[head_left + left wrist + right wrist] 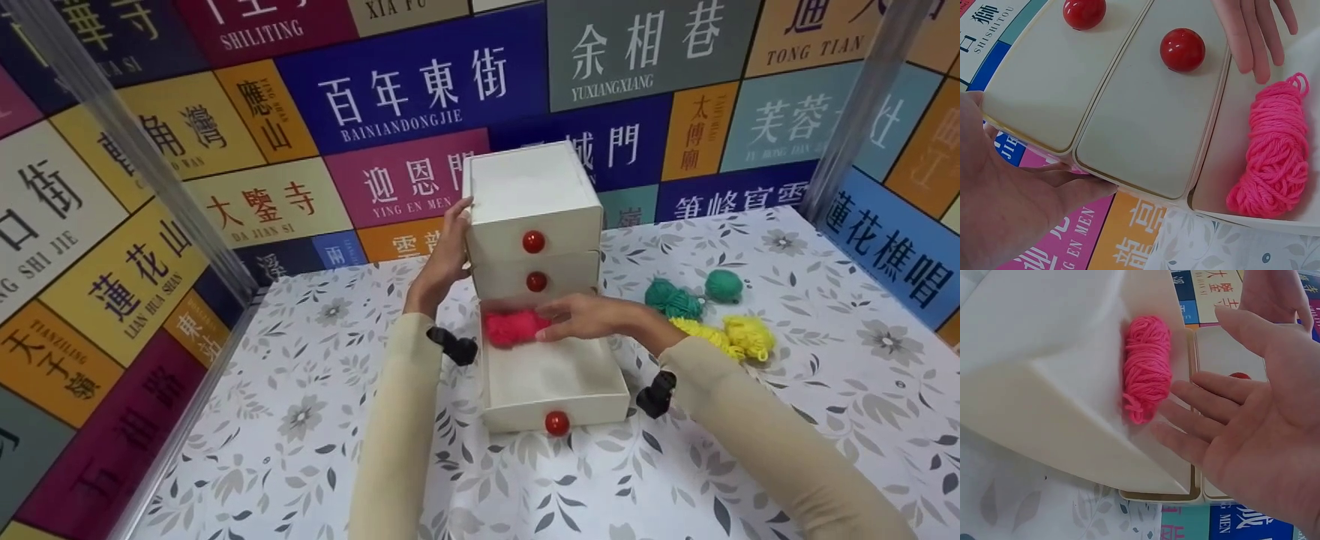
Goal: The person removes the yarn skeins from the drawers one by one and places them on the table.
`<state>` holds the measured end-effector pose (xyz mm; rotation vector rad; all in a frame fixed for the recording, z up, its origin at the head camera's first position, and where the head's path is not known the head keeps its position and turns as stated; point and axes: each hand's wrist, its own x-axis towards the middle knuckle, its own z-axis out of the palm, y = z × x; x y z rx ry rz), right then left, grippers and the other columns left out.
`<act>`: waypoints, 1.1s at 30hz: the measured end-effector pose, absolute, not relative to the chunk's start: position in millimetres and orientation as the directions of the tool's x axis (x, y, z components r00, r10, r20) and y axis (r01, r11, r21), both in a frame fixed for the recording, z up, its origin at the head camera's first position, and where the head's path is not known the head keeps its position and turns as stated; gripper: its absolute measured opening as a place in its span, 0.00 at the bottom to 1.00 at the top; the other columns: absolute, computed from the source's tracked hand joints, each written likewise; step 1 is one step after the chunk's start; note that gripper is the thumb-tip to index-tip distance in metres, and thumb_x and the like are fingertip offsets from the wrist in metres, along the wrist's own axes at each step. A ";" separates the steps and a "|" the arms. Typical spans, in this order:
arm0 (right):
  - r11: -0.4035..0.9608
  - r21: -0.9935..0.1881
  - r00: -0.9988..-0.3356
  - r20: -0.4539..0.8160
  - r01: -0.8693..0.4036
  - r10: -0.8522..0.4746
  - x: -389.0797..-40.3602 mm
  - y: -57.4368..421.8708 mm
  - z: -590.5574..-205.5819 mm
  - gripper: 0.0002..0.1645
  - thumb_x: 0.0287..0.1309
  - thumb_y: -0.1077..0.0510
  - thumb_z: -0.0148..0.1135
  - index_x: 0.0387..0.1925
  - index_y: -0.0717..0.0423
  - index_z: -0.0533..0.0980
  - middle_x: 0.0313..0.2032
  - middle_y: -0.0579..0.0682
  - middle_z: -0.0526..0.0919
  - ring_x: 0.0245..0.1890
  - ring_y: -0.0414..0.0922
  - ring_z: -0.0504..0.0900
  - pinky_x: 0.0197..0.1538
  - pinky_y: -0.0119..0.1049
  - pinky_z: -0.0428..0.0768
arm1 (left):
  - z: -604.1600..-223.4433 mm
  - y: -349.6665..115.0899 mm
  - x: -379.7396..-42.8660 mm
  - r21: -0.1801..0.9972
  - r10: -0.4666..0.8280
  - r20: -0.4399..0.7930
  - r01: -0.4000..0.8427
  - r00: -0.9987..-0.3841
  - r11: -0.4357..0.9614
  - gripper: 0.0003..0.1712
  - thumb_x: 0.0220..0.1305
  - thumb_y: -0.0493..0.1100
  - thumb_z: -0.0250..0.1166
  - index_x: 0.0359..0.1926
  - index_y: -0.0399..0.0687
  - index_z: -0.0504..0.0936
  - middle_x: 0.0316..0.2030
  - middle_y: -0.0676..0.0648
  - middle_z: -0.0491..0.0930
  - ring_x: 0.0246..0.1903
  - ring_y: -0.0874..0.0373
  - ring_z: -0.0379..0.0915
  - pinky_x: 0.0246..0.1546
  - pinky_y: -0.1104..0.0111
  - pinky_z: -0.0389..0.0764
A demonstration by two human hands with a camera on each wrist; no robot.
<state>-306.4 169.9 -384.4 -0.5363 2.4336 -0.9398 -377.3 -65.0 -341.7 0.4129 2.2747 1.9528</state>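
A white three-drawer cabinet (534,184) with red knobs stands on the table, its bottom drawer (559,375) pulled out. Inside that drawer, toward the back, lies a pink yarn skein (1275,152). My left hand (448,251) rests against the cabinet's left side, thumb and fingers spread along it in the left wrist view. Over the open drawer is my right hand (589,316), palm showing in the right wrist view. Its fingers (1207,405) are extended and slightly spread, with the fingertips right beside the skein and nothing gripped.
Right of the cabinet lie green yarn bundles (673,298), a green ball (724,286) and yellow yarn skeins (748,337). A floral cloth (315,450) covers the table. Colourful sign-patterned walls (420,82) rise behind and at both sides.
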 end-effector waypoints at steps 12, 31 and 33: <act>0.748 -0.618 -0.800 -0.308 -0.244 -0.515 -326.4 160.5 -385.6 0.41 0.67 0.46 0.61 0.75 0.58 0.61 0.73 0.61 0.64 0.73 0.60 0.63 0.76 0.57 0.61 | -341.9 -64.7 -377.1 0.980 0.287 0.085 0.132 -0.954 0.148 0.29 0.78 0.60 0.36 0.76 0.68 0.51 0.76 0.41 0.50 0.73 0.35 0.54 0.65 0.32 0.64; 0.853 -0.447 -0.778 -0.421 -0.270 -0.467 -338.2 138.1 -377.4 0.42 0.65 0.45 0.62 0.76 0.46 0.59 0.71 0.57 0.68 0.69 0.56 0.66 0.76 0.59 0.60 | -340.5 -65.0 -377.4 0.976 0.281 0.079 0.132 -0.956 0.176 0.29 0.79 0.62 0.37 0.76 0.70 0.50 0.76 0.42 0.51 0.73 0.32 0.55 0.66 0.33 0.64; 0.871 -0.426 -0.791 -0.431 -0.246 -0.435 -339.2 136.2 -378.9 0.42 0.65 0.46 0.63 0.76 0.49 0.61 0.69 0.57 0.70 0.68 0.55 0.67 0.76 0.57 0.61 | -340.5 -66.3 -376.9 0.974 0.283 0.080 0.136 -0.956 0.183 0.29 0.79 0.63 0.36 0.76 0.71 0.50 0.77 0.42 0.50 0.73 0.31 0.54 0.66 0.33 0.64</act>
